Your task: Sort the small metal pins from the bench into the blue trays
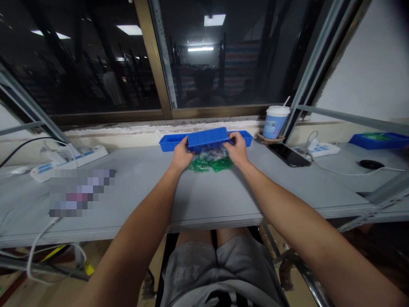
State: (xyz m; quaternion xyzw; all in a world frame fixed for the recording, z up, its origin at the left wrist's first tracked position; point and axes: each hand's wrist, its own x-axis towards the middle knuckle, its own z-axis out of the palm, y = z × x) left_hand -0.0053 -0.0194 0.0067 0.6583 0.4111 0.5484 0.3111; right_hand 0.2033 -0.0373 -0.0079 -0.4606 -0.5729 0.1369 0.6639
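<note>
A small blue plastic tray [207,137] is tilted up between my hands, its ribbed side toward me. My left hand [182,155] is closed on the tray's left end. At the right end, my right hand [237,149] grips it with thumb and fingers. Just below the tray lie green and clear plastic packets [209,163] on the grey table [214,196]; what is inside them I cannot make out. Behind the held tray, a longer blue tray [168,143] sits against the wall, partly covered by my hands and the held tray.
A paper cup [273,123] with a straw stands in a cardboard holder at back right. Nearby lie a black phone [289,154] and a white power strip [322,149]. Another blue tray [380,140] is far right. To the left are a power strip [73,162] and a blurred-out device [81,192] with a cable.
</note>
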